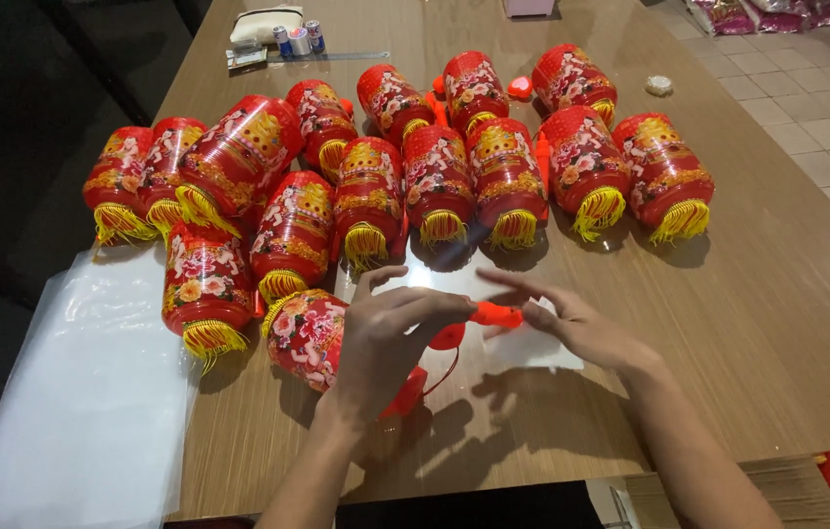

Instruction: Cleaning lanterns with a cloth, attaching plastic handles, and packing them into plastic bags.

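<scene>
Both hands meet over a small red-orange plastic handle (495, 314), pinched between the fingertips just in from the near edge of the wooden table (787, 323). The left hand (385, 338) curls over it from the near side, fingers closed on the piece; the right hand (571, 323) holds its other end with thumb and forefinger. A thin red cord or stem seems to loop down from the handle toward a red base part under the left wrist, next to a lantern (305, 336) lying on its side by the left hand; the join itself is hidden.

To my eye this is the fitting stage: the handle is being lined up for attachment to that lantern. The next move likely calls for a steady pinch and fine aim, since the part is small.

Behind the hands, a crowd of finished red lanterns (439, 181) with yellow tassels lies in rows across the table's middle. Clear plastic sheets (82, 392) overhang the left edge. At the far edge sit a pouch (263, 24) and small tape rolls (297, 39).
</scene>
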